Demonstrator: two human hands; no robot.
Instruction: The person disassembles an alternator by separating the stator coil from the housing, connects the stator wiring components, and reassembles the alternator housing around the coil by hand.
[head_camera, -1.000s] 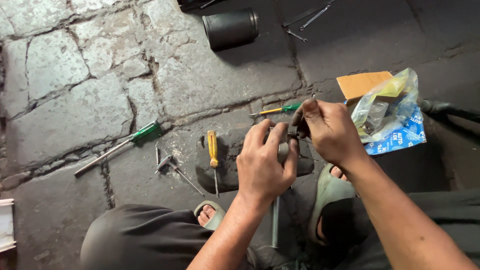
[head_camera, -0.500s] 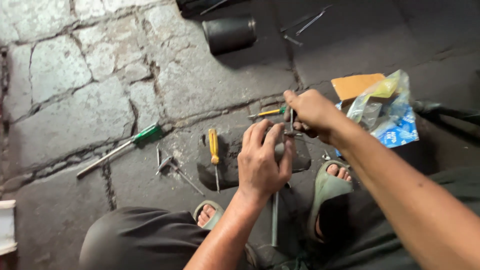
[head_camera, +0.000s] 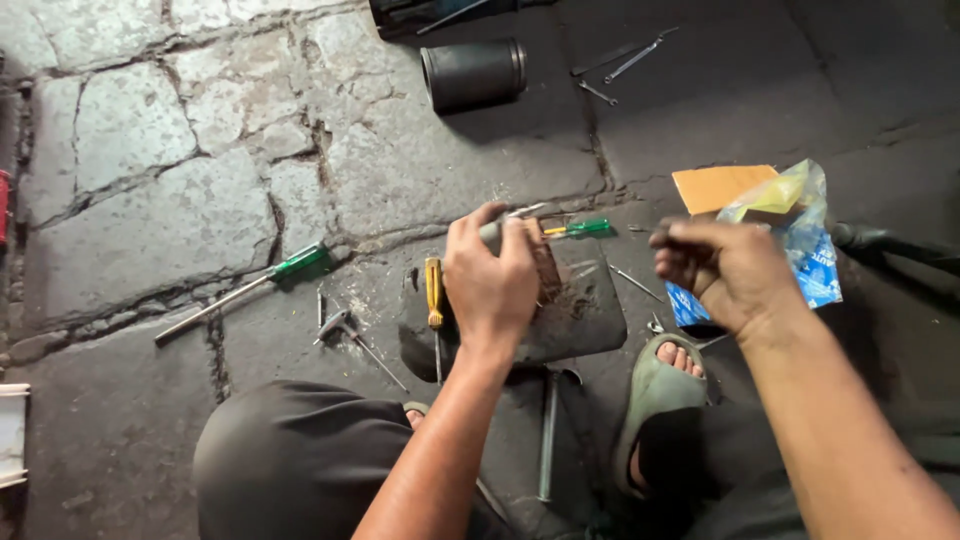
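1. The left hand (head_camera: 492, 282) is curled around a small grey metal part (head_camera: 505, 228), gripping it over a dark flat slab (head_camera: 590, 315) that lies on the stone floor (head_camera: 150, 170)
2. The right hand (head_camera: 722, 270) hangs apart to the right, its fingers bunched together around something small and dark; what it pinches is too blurred to tell
3. A yellow-handled screwdriver (head_camera: 433, 290) lies just left of the left hand, at the slab's edge; a small green-handled screwdriver (head_camera: 578, 228) lies just beyond the slab
4. A long green-handled screwdriver (head_camera: 245, 290) lies well apart on the left, with an angled metal key (head_camera: 345, 330) between it and the slab
5. A blue and clear plastic bag (head_camera: 800, 240) and an orange card (head_camera: 720, 187) lie behind the right hand
6. A dark cylinder (head_camera: 475, 73) lies on its side at the far edge
7. A foot in a green sandal (head_camera: 655, 400) rests beside the slab
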